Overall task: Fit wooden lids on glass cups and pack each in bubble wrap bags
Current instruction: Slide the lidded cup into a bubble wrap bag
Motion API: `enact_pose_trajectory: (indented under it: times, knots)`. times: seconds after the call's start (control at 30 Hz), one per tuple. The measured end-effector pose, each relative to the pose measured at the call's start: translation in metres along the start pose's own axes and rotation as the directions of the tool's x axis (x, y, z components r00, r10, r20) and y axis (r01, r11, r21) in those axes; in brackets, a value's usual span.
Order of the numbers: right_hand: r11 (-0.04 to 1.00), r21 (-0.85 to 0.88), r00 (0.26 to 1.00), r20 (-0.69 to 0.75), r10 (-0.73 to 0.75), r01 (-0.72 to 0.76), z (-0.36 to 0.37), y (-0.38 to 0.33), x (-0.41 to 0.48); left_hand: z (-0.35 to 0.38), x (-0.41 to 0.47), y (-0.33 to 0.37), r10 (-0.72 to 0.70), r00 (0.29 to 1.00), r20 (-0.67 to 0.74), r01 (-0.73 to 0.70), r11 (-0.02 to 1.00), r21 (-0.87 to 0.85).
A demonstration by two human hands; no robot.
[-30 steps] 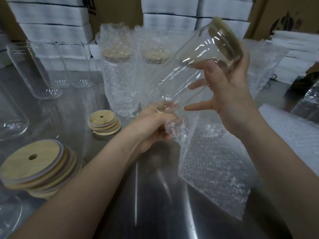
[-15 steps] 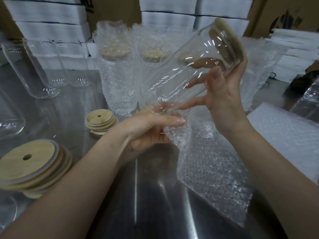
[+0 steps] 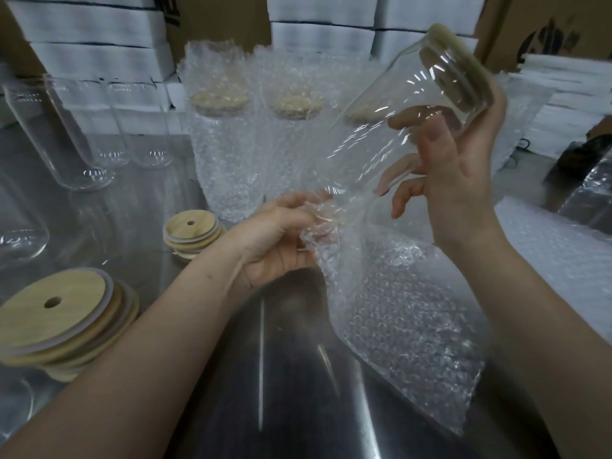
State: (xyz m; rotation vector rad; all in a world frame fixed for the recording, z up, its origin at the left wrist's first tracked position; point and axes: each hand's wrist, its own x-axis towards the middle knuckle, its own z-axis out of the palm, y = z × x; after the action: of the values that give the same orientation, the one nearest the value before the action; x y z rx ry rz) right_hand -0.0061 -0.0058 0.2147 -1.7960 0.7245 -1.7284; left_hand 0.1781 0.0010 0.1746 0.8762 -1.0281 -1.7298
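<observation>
Sliding lower than a moment ago, the glass cup (image 3: 397,120) is bringing its base to the mouth of the bubble wrap bag (image 3: 404,319). Of the hands, the right hand (image 3: 463,180) is gripping the tilted cup, its wooden lid (image 3: 463,58) pointing to 1 o'clock. The left hand (image 3: 278,240) is pinching the bag's mouth at centre. A stack of spare lids (image 3: 59,319) is sitting at 8 o'clock on the surface (image 3: 281,392).

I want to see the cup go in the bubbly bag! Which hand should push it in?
Probably the right hand: it holds the lidded glass cup near its top, tilted with the base at the mouth of the bubble wrap bag. The left hand is busy pinching that mouth.
</observation>
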Motion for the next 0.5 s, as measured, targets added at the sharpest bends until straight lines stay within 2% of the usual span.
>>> enact_pose_trajectory:
  times: [0.23,0.37,0.5]
  knots:
    - [0.989,-0.108,0.994,-0.006,-0.106,0.105,-0.0072,-0.0007,0.0007,0.0019,0.006,0.0002,0.088,0.976,-0.198,-0.115,0.985,-0.132]
    - [0.974,-0.148,0.985,0.047,-0.165,0.17,-0.0048,-0.0007,-0.001,0.0046,0.0085,-0.0006,0.217,0.926,-0.31,-0.244,0.968,-0.051]
    - [0.945,-0.215,0.969,0.017,-0.247,0.245,-0.0031,0.0007,-0.0024,0.0028,0.0083,0.0001,0.279,0.895,-0.347,-0.277,0.959,0.057]
